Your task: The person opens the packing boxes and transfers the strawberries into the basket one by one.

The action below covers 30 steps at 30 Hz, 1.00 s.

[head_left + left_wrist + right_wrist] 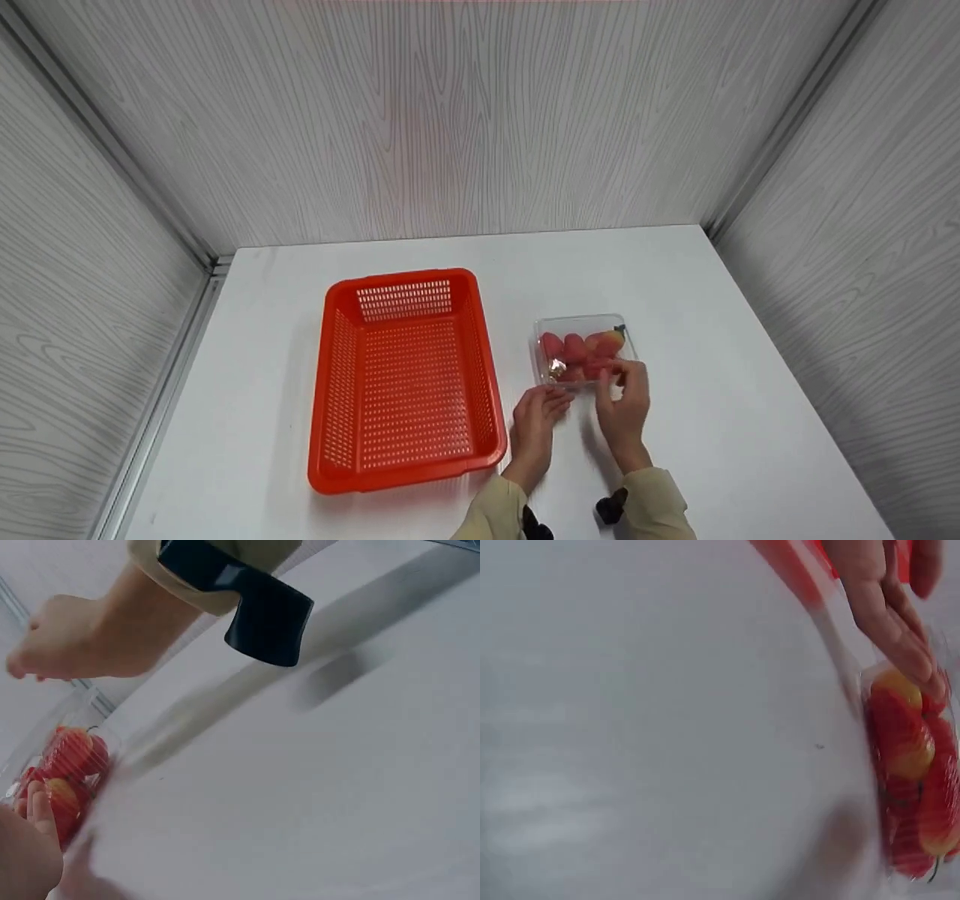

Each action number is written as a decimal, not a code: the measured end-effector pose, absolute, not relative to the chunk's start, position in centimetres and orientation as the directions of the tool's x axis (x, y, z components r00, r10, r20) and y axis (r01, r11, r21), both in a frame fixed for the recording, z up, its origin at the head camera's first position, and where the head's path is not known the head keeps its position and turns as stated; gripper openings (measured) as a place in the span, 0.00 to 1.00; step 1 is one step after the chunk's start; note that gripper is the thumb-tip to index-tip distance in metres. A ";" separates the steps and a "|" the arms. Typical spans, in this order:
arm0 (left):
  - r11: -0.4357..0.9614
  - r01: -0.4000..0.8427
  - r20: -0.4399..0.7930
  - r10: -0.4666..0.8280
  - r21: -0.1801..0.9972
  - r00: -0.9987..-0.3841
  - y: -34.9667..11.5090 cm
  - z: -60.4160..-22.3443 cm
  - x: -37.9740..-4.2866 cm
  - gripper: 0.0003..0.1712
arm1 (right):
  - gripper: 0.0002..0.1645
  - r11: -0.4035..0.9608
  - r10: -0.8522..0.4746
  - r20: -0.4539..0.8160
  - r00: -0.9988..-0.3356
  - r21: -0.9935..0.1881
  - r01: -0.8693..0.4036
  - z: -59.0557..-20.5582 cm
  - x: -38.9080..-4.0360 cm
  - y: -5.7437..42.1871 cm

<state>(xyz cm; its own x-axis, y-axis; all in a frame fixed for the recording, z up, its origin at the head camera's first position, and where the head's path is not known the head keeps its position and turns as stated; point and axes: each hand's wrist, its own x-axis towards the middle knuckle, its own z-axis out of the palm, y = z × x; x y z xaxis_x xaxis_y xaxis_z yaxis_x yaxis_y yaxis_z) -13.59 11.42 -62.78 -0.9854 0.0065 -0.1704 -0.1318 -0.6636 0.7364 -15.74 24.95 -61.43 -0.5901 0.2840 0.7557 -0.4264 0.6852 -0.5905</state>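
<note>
The clear box (581,323) of red and yellow fruit (576,349) sits right of the red basket (320,397), with a strip of table (511,322) between their edges. The left hand (534,426) has straight fingers at the box's near edge; the right hand (627,409) bends over it, but I can't tell if it pinches anything.

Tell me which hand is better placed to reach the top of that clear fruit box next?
Probably the right hand: it hangs above the clear box and its fruit, while the left hand is lower, beside the box's near edge.
</note>
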 end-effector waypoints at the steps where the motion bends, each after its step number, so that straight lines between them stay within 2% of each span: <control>1: -0.659 -0.135 -0.166 0.016 0.740 -0.986 11.4 -63.0 -13.7 0.15 | 0.08 0.710 0.179 0.793 -0.583 -0.514 -0.481 -61.2 -15.8 24.4; 4: -0.570 -0.159 -0.164 0.043 0.806 -0.986 11.2 -63.6 -13.9 0.14 | 0.08 0.743 -0.066 0.812 -0.580 -0.348 -0.572 -60.7 -15.7 22.9; 8: -0.413 -0.184 -0.176 0.058 0.892 -0.983 10.8 -64.2 -14.0 0.11 | 0.11 0.756 -0.198 0.760 -0.619 -0.284 -0.590 -60.9 -15.4 21.8; 11: -0.361 -0.170 -0.156 0.068 0.917 -0.985 10.4 -64.5 -14.1 0.11 | 0.11 0.770 -0.203 0.750 -0.629 -0.275 -0.576 -61.3 -15.1 21.4; 19: -0.387 -0.152 -0.115 0.117 0.910 -0.987 9.8 -64.7 -14.5 0.14 | 0.13 0.788 -0.174 0.738 -0.652 -0.292 -0.542 -61.9 -15.0 21.1; 30: -0.616 -0.195 -0.095 0.191 0.763 -0.977 10.2 -64.8 -15.2 0.15 | 0.12 0.754 -0.260 0.744 -0.615 -0.241 -0.611 -61.7 -16.0 22.0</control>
<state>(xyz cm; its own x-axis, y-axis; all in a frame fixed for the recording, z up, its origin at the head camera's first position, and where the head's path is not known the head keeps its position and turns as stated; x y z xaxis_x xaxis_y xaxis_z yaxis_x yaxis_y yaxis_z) -15.19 10.19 -64.83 -0.9769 0.1914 -0.0951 -0.1949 -0.6158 0.7634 -15.99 21.99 -61.71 -0.6153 -0.2600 0.7442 -0.6106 0.7543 -0.2414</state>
